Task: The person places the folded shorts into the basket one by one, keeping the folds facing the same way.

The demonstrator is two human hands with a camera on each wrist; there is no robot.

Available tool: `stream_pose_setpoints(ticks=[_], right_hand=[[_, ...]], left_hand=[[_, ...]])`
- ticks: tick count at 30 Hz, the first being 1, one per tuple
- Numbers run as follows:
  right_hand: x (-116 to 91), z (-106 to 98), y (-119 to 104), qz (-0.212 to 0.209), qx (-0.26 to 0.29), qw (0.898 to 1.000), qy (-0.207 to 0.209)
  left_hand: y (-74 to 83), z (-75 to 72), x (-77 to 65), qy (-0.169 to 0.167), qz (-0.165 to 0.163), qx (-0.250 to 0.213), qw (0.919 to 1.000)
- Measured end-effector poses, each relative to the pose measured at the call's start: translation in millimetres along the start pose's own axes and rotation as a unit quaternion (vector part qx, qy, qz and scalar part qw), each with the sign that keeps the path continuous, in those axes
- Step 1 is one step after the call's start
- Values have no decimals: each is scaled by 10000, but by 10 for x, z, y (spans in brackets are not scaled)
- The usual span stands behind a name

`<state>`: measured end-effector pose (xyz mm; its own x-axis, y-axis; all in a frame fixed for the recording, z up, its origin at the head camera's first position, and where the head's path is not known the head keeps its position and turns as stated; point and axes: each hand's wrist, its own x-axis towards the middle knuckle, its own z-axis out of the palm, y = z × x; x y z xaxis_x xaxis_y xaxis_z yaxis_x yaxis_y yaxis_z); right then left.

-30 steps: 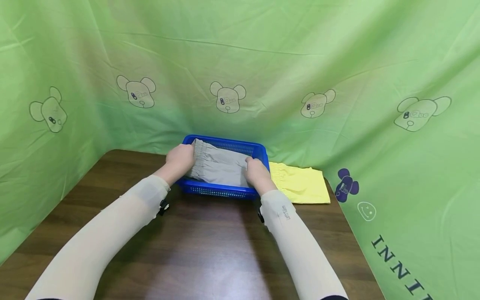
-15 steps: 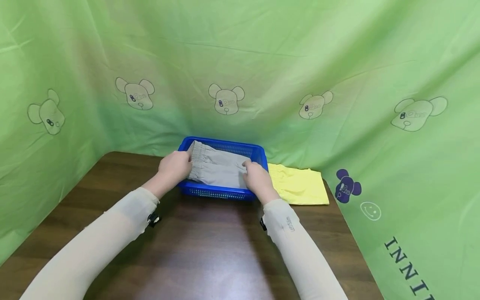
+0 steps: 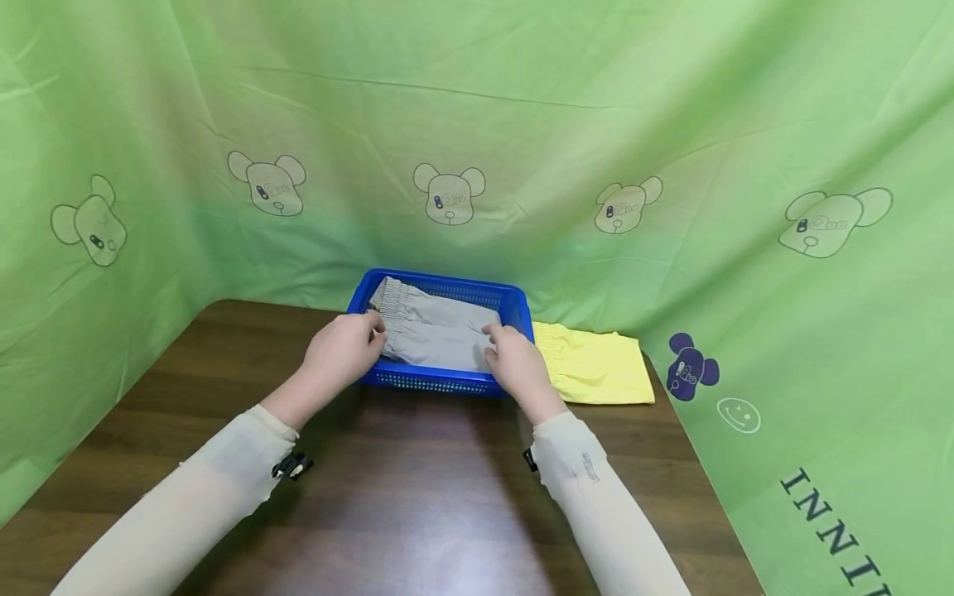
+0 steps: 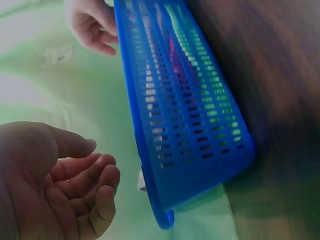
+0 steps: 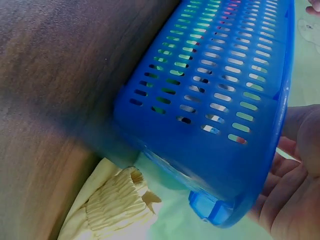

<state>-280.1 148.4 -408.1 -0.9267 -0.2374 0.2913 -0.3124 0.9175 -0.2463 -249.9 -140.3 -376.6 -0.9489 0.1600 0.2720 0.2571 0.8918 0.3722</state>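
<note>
A folded grey garment with a gathered elastic waistband (image 3: 436, 327) lies in a blue plastic basket (image 3: 440, 379). At the waistband end, my left hand (image 3: 341, 352) hovers by the basket's near left corner. In the left wrist view its fingers (image 4: 102, 185) are loosely bent, holding nothing and apart from the rim. My right hand (image 3: 517, 364) is over the basket's near right corner, close to the garment's other end. The right wrist view has that hand (image 5: 292, 180) beside the rim, its fingers partly hidden behind the basket.
To the basket's right lies a folded yellow garment with an elastic waist (image 3: 596, 364) on the brown wooden table (image 3: 417, 480). Green and red colours show through the basket's slots (image 5: 200, 65). A green printed curtain (image 3: 447, 99) hangs behind and on both sides.
My left hand has let go of the grey garment's waistband and drawn back toward me. My right hand's fingers have loosened and lifted slightly. The garment now lies lower in the basket.
</note>
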Motion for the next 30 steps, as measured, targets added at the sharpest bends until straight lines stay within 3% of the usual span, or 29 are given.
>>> stream_pose_setpoints(ticks=[9,15,30], right_hand=[[-167,-126,10,-201,85,9993,303],[-306,-158,36,-188,178,9978,603],[-446,-293,160,-193,383,9949,911]], left_hand=[[236,94,-209,119,452,-109,9988],[318,164,-350,-59,727,-200,9971],[506,290,-410,-275,1000,-546,9931]])
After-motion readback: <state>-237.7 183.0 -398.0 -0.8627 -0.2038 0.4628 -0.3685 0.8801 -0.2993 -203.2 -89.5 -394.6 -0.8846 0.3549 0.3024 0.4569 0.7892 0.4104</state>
